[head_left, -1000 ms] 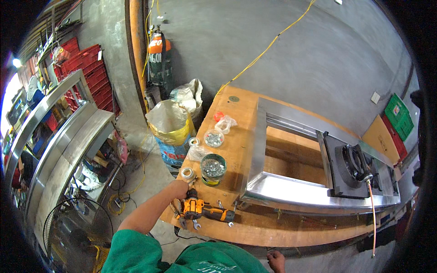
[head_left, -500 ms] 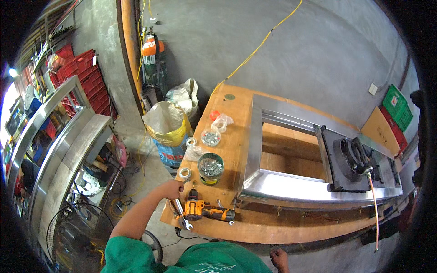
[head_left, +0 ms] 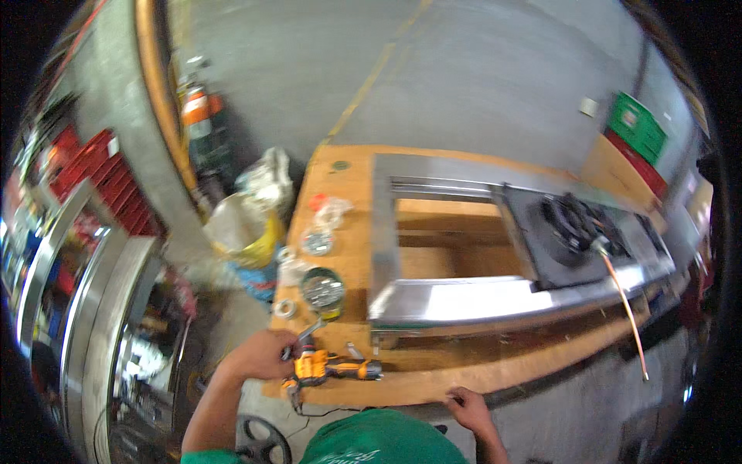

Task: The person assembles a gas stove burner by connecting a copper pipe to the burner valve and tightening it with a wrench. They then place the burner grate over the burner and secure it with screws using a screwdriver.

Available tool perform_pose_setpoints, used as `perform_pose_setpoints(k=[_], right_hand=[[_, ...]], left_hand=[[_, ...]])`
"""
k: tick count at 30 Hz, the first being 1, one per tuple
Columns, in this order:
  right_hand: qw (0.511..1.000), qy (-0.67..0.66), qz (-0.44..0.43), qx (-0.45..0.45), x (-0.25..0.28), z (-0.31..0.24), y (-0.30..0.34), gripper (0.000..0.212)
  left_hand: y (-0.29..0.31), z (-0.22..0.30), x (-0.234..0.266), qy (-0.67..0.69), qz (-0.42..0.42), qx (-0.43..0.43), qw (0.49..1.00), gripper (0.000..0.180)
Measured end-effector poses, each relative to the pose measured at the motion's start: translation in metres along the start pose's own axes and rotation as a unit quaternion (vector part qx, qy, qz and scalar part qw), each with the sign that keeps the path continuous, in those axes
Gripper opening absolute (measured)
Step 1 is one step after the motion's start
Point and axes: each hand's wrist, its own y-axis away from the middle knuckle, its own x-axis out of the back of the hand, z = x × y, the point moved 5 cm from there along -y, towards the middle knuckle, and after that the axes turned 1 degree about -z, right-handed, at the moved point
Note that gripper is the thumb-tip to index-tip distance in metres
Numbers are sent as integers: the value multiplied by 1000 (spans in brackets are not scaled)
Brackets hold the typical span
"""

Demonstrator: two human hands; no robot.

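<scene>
My left hand (head_left: pixel 267 353) is closed around a wrench (head_left: pixel 312 330) at the left front corner of the wooden table (head_left: pixel 433 387). The wrench's far end points up and right, blurred by motion. Just right of this hand lies an orange and black cordless drill (head_left: pixel 313 366). Behind the drill stands a tub of small metal parts (head_left: pixel 322 288). My right hand (head_left: pixel 469 410) hovers by the table's front edge, its fingers curled and nothing visible in them.
A stainless steel frame (head_left: pixel 452 298) with a black gas burner (head_left: pixel 576 224) covers the table's right part; a copper tube (head_left: pixel 624 309) hangs over its front. Tape rolls (head_left: pixel 285 308) and a bowl of hardware (head_left: pixel 317 241) line the left edge. Sacks (head_left: pixel 239 228) stand beyond it.
The view has shifted right. My left hand has taken up the wrench that lay beside the drill and turned it. My right hand has risen toward the table's front edge.
</scene>
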Motion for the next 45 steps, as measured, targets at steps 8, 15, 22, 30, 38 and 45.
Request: perform_pose_setpoints(k=[8,15,22,30,38,45], right_hand=[[936,-55,-147,316,4,-190,15,52],[952,-117,-76,272,44,-160,24,34],[959,-98,120,236,219,-162,151,26],[802,-126,419,406,372,-150,256,32],[786,-127,475,374,439,-60,252,31],[829,-239,367,349,472,-80,166,34]], left_hand=[[-18,161,-12,72,-37,-244,966,20],[-79,252,-32,157,-48,-293,942,25],[-165,349,-19,414,-101,-349,834,67],[-306,466,-16,377,-72,-394,835,100],[-394,488,-72,320,-12,-403,857,18],[-372,481,-75,174,52,-395,901,14]])
